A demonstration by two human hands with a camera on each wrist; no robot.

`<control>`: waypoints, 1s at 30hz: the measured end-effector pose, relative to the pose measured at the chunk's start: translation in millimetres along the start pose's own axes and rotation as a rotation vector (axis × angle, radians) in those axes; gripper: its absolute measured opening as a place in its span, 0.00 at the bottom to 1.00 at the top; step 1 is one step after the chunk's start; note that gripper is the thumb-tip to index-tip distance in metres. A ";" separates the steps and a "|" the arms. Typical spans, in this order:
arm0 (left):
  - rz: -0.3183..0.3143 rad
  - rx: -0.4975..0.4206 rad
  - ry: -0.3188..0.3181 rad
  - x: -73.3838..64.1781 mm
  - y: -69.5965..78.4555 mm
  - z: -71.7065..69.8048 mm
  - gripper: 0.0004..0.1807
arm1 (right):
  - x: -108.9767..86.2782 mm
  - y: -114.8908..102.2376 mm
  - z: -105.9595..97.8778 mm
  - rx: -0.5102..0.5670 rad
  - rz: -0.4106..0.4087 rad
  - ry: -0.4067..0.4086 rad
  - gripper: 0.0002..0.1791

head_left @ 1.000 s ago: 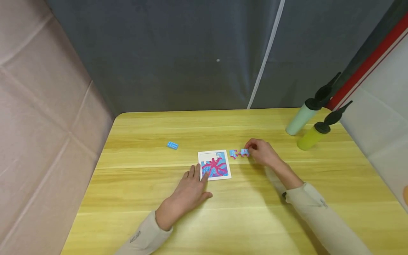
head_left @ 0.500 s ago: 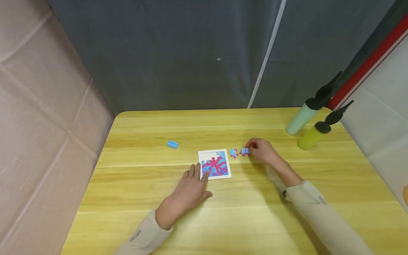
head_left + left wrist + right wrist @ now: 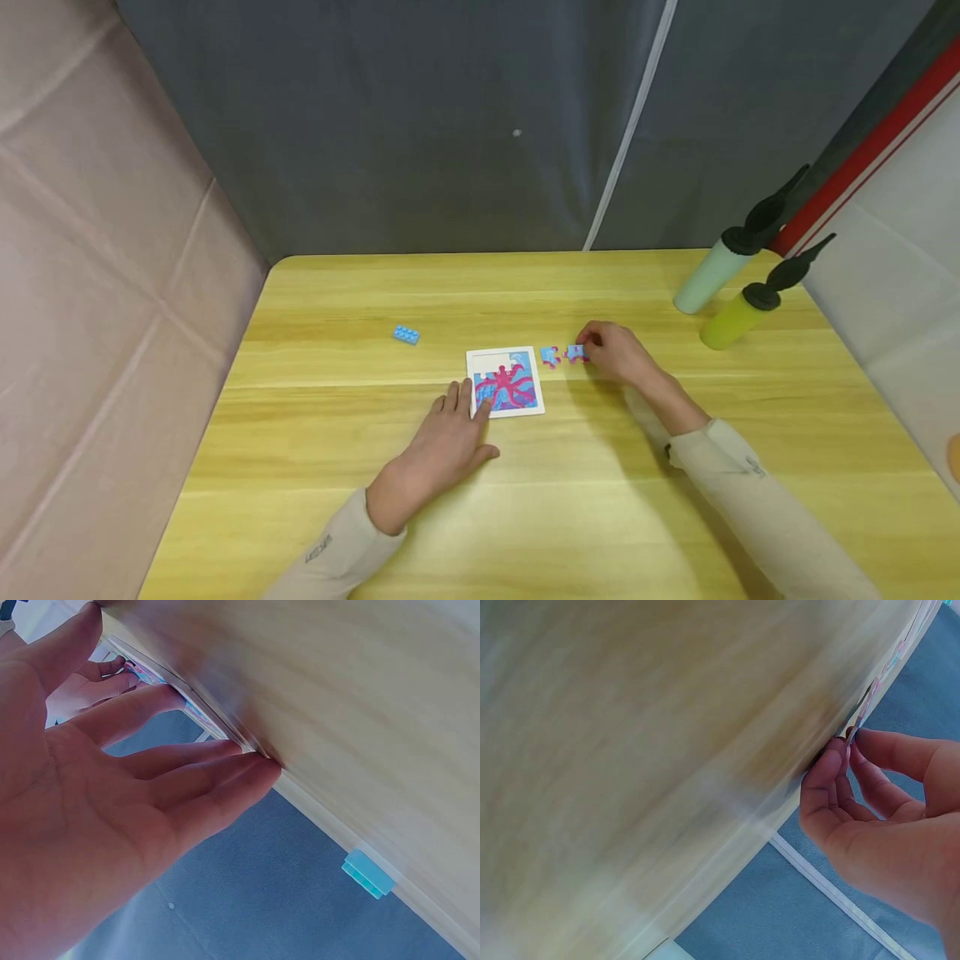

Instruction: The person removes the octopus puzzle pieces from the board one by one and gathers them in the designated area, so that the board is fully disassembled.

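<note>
A square jigsaw tray (image 3: 489, 365) with a white frame lies mid-table. Its pieces form a pink octopus on blue, and the upper left part shows bare white. My left hand (image 3: 442, 437) rests with straight fingers at the tray's left edge, one fingertip on the picture. To the right of the tray lies a loose jigsaw piece (image 3: 550, 357). Beside it, my right hand (image 3: 618, 354) pinches a second jigsaw piece (image 3: 575, 352) between thumb and fingers, close to the table. In the right wrist view that piece (image 3: 861, 716) appears edge-on, partly hidden by the fingertips.
A blue toy brick (image 3: 406, 335) lies to the left, behind the tray. At the back right stand a mint-green pump (image 3: 708, 277) and a yellow-green pump (image 3: 731, 323), both with black nozzles. A dark curtain (image 3: 420, 125) hangs behind the table.
The head view has tipped slightly, so the scene sits a little higher. Both hands keep their places: the left on the tray, the right at the jigsaw piece.
</note>
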State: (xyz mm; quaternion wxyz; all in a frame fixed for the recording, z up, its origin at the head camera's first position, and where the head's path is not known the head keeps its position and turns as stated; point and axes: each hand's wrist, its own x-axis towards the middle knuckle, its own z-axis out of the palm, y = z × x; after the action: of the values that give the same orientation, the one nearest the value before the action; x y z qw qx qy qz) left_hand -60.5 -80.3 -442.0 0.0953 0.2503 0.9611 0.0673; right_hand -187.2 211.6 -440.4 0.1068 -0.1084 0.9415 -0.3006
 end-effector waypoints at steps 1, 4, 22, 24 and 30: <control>-0.001 -0.002 0.000 0.0 -0.1 -0.4 0.40 | 0.1 0.0 -0.1 -0.001 0.002 -0.002 0.11; -0.004 -0.008 -0.005 0.2 -0.2 -1.0 0.40 | -0.4 -0.7 -0.9 0.000 0.012 -0.005 0.11; -0.012 -0.015 -0.019 0.9 -0.4 -2.8 0.40 | -1.3 -5.6 0.7 0.045 -0.012 0.084 0.12; -0.012 -0.014 -0.018 0.8 -0.1 -2.9 0.40 | -1.9 -8.4 1.4 0.057 -0.020 0.104 0.11; -0.008 -0.008 -0.015 0.3 0.3 -2.3 0.40 | -5.5 -16.3 5.2 0.083 -0.053 0.111 0.11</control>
State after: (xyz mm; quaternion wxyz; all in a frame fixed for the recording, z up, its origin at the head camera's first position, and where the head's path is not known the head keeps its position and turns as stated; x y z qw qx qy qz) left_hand -61.1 -80.1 -439.7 0.1039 0.2465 0.9611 0.0688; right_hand -178.3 197.3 -434.2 0.0507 -0.1120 0.9296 -0.3475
